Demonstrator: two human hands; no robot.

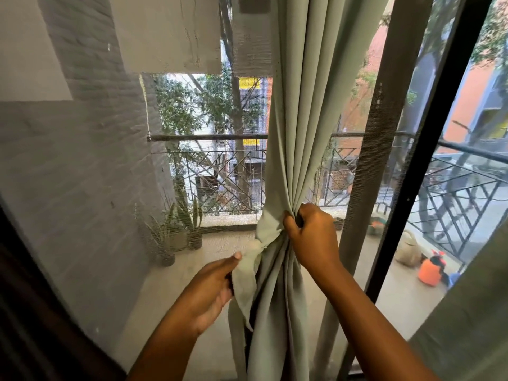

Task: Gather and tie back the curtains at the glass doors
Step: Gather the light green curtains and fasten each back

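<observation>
A pale green curtain (299, 111) hangs in the middle of the view, gathered into a narrow bundle at waist height. My right hand (310, 235) grips the bundle from the right, fingers wrapped around the folds. A matching pale green tie-back strip (246, 281) runs from the gathered point down to the left, knotted or wrapped at the bundle. My left hand (211, 287) pinches that strip's loose end just left of the curtain.
A black door frame (428, 149) stands right of the curtain, with a mesh screen panel (382, 149) beside it. Beyond the glass lie a balcony with a metal railing (220, 171), potted plants (176, 237), and orange items (430, 272) on the floor.
</observation>
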